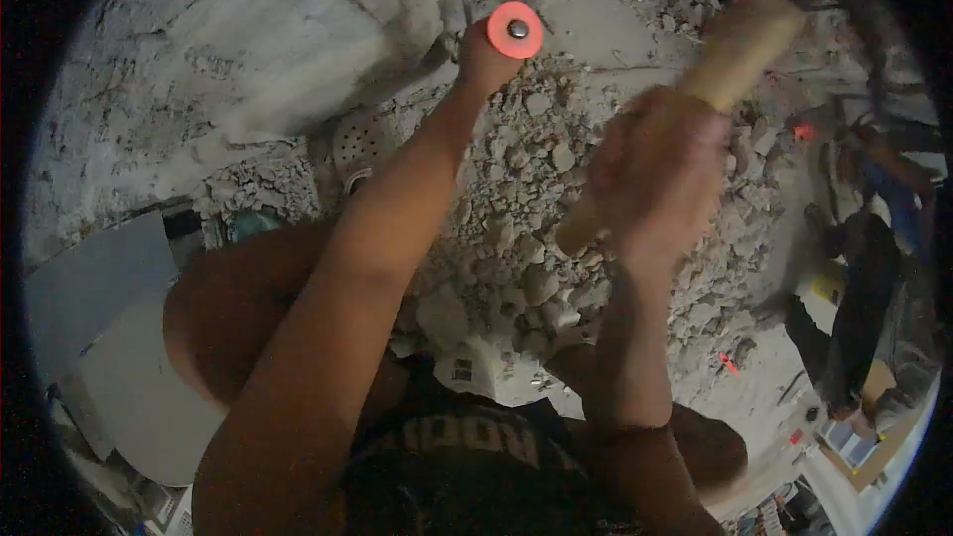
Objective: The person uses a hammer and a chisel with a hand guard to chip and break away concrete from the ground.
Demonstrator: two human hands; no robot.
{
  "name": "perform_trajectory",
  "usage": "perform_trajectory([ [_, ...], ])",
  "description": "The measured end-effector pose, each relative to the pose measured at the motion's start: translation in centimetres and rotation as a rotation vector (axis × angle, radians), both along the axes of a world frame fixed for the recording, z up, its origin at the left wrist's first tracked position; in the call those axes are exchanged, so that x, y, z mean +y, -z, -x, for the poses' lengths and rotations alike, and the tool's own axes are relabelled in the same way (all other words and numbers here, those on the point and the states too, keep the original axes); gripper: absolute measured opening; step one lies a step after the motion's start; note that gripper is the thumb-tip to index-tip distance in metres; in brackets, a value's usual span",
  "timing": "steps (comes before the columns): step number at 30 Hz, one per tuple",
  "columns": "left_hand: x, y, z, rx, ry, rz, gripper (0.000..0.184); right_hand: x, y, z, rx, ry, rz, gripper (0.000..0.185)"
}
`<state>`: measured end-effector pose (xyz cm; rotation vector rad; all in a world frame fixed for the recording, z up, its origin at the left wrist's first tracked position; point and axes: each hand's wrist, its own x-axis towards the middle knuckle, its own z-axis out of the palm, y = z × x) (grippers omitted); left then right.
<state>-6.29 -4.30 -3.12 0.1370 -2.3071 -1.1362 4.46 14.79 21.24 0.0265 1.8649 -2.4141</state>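
My left hand (482, 62) is stretched far forward and wrapped round a chisel (517, 30). The chisel's round orange guard and metal striking end face me; its blade is hidden behind them. Blurred by motion, my right hand (665, 169) grips the wooden handle of a hammer (747, 48) raised to the right of the chisel. The dark hammer head, at the top right, is smeared and hard to make out. Beneath both hands lies a heap of broken rubble (536, 164).
A rough, chipped grey wall surface (268, 40) fills the upper left. Grey boards (129, 337) lie at the left by my knee. On the right are a dark cloth or bag (864, 308), a cardboard box (864, 467) and small orange pieces (729, 364) on the floor.
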Motion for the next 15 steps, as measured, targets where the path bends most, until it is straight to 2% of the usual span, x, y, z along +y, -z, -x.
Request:
perform_trajectory([
  [1,-0.4,0.5,0.0,0.019,0.022,0.0,0.031,0.2,1.3,0.2,0.086,-0.114,-0.202,0.044],
  [2,-0.5,0.4,0.2,0.039,0.043,0.002,0.031,-0.3,4.3,0.2,0.088,-0.112,-0.316,0.047],
  [3,-0.2,-0.7,-0.4,-0.096,0.029,-0.035,0.033,-0.6,7.4,0.1,0.092,-0.111,-0.428,0.051],
  [4,-0.4,-0.5,0.1,-0.085,0.031,-0.034,0.033,-0.2,9.7,-0.2,0.012,-0.206,-0.567,0.05],
  [5,-0.7,0.6,0.6,-0.031,0.139,-0.329,0.037,-0.1,10.3,-0.3,-0.074,-0.304,-0.703,0.049],
  [6,-0.9,1.8,0.9,0.019,0.249,-0.624,0.04,0.3,11.0,-0.3,-0.072,-0.3,-0.701,0.049],
  [8,-1.2,0.5,1.0,0.062,0.374,-0.915,0.043,0.7,10.4,-0.1,-0.038,-0.24,-0.612,0.05],
  [9,-1.6,-0.5,0.7,0.111,0.288,-0.426,0.033,1.2,9.8,-0.4,-0.056,-0.227,-0.611,0.05],
  [10,-1.7,-1.7,0.3,0.16,0.197,0.061,0.024,1.1,6.6,-0.1,-0.048,-0.171,-0.45,0.047],
  [11,-1.6,-1.6,0.6,0.135,0.099,0.119,0.025,1.0,3.6,0.3,-0.038,-0.115,-0.292,0.045],
  [13,-2.2,-1.2,1.4,0.067,0.107,0.093,0.027,1.2,-0.3,1.1,0.179,0.003,-0.193,0.04],
  [14,-2.6,-0.8,1.6,0.044,0.121,0.083,0.028,1.4,-0.7,1.3,0.169,0.023,-0.199,0.04],
  [15,-2.8,-0.6,1.9,0.023,0.133,0.081,0.029,1.5,-1.0,1.7,0.267,0.041,-0.234,0.038],
])
